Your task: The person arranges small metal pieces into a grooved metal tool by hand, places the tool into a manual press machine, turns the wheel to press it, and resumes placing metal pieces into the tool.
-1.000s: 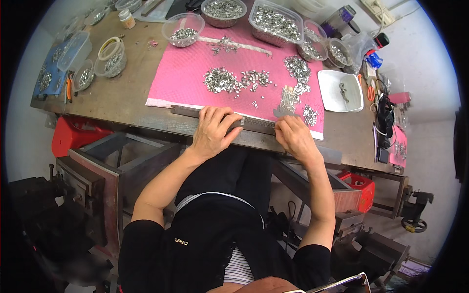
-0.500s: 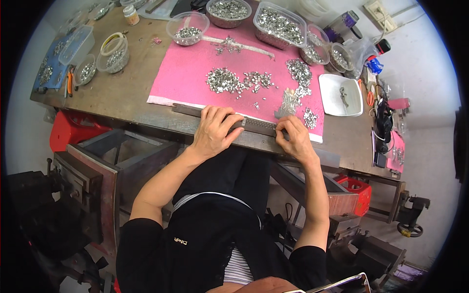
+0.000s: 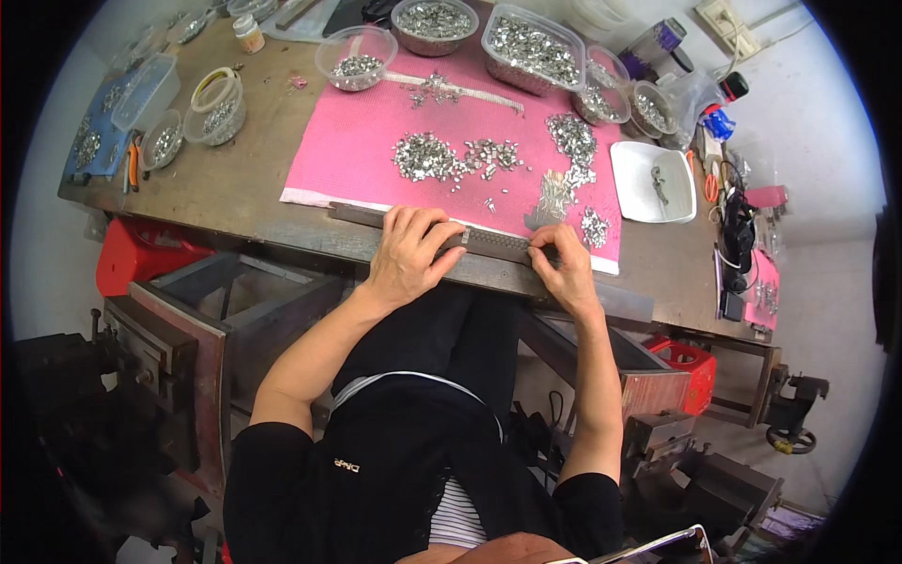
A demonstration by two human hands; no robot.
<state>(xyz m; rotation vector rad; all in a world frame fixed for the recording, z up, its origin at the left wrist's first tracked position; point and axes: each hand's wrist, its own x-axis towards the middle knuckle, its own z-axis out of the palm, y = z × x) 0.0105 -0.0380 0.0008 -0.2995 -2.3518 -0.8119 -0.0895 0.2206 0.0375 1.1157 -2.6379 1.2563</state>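
A long dark metal bar (image 3: 495, 244), its middle stretch marked with rows of small dots, lies along the near edge of a pink mat (image 3: 348, 141). My left hand (image 3: 406, 252) is closed over the bar, thumb on the near side and fingers across the top. By its fingertips a small silver piece (image 3: 466, 235) sits on the bar. At the bar's right end my right hand (image 3: 567, 270) is closed in a pinch; what its fingertips hold, if anything, is too small to make out. Beyond it lie thin silver strips (image 3: 553, 195) and a small heap of metal bits (image 3: 594, 227).
Heaps of small metal pieces (image 3: 427, 156) lie on the mat. Filled plastic tubs (image 3: 533, 52) line its far side. A white dish (image 3: 631, 209) stands at right, orange-handled pliers (image 3: 132, 165) at left. Below the bench are red stools (image 3: 141, 252) and a vise (image 3: 146, 352).
My right forearm has swung slightly inward, and the right fingertips stay at the bar's end. My left hand keeps its hold on the bar. The whole view has shifted slightly.
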